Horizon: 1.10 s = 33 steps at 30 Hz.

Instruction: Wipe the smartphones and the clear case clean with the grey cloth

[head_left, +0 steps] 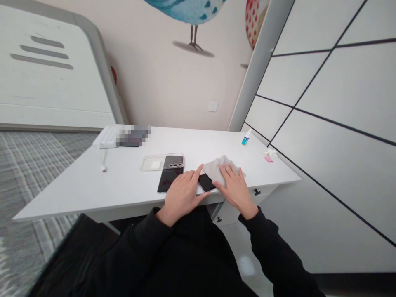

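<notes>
A dark-screened smartphone [206,182] lies near the front edge of the white desk, partly covered by a grey cloth [215,168]. Around its left end my left hand [183,187] holds it between thumb and index finger. My right hand [234,186] lies flat over the cloth, fingers stretched out and pressing on it. Left of my left hand lies a second dark, glossy phone [167,178]. A clear phone case [151,163] rests across that phone's upper end, showing its camera cutouts.
On the white desk [123,185], a small blue-and-white bottle [246,137] stands at the back right. Crumpled white tissue [271,152] and a pink slip [268,159] lie by the panelled wall. A white box-like thing [108,137] with a cable end [104,168] sits back left, beside a blurred-out patch.
</notes>
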### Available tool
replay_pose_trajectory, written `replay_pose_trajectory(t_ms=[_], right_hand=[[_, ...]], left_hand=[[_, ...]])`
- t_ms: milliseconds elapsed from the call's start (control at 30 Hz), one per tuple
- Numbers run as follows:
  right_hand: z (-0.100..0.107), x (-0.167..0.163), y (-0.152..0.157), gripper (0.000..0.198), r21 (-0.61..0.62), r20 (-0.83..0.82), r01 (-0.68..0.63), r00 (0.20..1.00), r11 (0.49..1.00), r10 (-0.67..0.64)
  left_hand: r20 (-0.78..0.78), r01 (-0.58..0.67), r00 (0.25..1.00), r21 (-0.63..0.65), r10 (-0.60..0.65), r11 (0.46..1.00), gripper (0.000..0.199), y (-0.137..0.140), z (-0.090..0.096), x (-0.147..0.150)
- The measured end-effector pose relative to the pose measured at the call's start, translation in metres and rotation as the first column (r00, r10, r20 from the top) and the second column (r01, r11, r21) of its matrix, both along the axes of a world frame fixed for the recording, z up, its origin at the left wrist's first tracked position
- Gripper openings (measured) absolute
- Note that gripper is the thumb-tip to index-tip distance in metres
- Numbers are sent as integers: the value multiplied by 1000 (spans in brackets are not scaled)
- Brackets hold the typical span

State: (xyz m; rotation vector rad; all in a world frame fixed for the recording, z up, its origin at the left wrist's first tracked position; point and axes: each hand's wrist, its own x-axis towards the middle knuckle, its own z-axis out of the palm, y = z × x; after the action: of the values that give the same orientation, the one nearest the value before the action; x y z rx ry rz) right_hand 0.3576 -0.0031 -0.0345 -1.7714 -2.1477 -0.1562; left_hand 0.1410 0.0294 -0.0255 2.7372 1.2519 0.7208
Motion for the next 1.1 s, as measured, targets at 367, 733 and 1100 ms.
replay_pose_trajectory(t_ms=[367,733,1100], right_hand=[[0,4,-3,85,1,14,7,1000,1000,-7],[-7,6,-15,88,14,34,-125,992,992,125],[-7,6,-9,94,28,32,-136,990,990,135]], left_hand=[[-15,0,1000,19,0,1000,85,-1,-1,0],[-25,-5,1000,26,6,1000,83,0,0,0],[-19,-4,1000,22,4,1000,84,-1,-1,-1]])
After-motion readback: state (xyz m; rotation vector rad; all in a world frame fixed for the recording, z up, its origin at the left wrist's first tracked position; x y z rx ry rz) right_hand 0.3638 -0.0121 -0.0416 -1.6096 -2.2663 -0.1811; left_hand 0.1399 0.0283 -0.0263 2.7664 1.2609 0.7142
